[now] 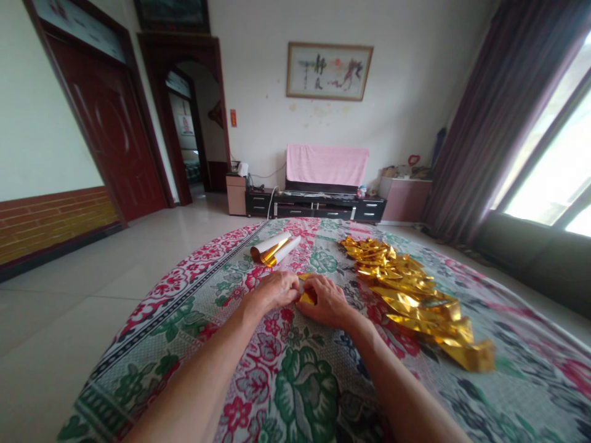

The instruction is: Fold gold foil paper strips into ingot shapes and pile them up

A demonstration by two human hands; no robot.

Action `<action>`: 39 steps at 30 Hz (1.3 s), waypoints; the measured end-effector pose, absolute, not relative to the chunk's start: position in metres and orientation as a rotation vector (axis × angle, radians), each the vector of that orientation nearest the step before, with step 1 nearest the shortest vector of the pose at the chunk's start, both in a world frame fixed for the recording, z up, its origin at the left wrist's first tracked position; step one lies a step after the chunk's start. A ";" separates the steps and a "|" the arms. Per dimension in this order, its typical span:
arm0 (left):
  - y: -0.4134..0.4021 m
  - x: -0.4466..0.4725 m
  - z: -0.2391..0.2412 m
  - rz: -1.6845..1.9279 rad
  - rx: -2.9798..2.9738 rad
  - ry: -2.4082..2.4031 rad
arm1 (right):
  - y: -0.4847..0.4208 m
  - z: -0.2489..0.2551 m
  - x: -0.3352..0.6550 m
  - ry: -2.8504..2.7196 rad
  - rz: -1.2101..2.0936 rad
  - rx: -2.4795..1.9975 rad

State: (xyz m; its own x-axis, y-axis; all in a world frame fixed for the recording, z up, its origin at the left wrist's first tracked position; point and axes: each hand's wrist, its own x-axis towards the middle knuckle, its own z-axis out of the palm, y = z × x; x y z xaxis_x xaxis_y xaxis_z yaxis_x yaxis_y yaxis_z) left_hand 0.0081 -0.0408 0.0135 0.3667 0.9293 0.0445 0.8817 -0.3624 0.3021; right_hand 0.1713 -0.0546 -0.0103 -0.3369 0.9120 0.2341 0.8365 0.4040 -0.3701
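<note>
Passable: tablecloth (184, 307), left | blocked: gold foil pieces (401, 300), right; foil rolls (276, 248), ahead | gap between: probably passable

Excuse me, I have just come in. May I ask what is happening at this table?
A person holds a small gold foil piece between the left hand and the right hand, low over a flowered cloth. To the right, a long row of folded gold foil pieces lies on the cloth. Beyond the left hand lie curled white-and-gold sheets.
</note>
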 end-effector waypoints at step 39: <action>-0.026 -0.008 0.000 0.382 2.314 1.454 | -0.048 -0.014 0.170 -2.246 0.265 -1.575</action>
State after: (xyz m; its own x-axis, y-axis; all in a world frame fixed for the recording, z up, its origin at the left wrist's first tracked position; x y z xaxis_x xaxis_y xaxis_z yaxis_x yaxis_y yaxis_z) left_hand -0.0079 -0.0258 -0.0002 0.4281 0.9033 0.0271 0.8002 -0.3928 0.4532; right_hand 0.1697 -0.0476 -0.0143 -0.2971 0.9335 0.2006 0.8612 0.3527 -0.3660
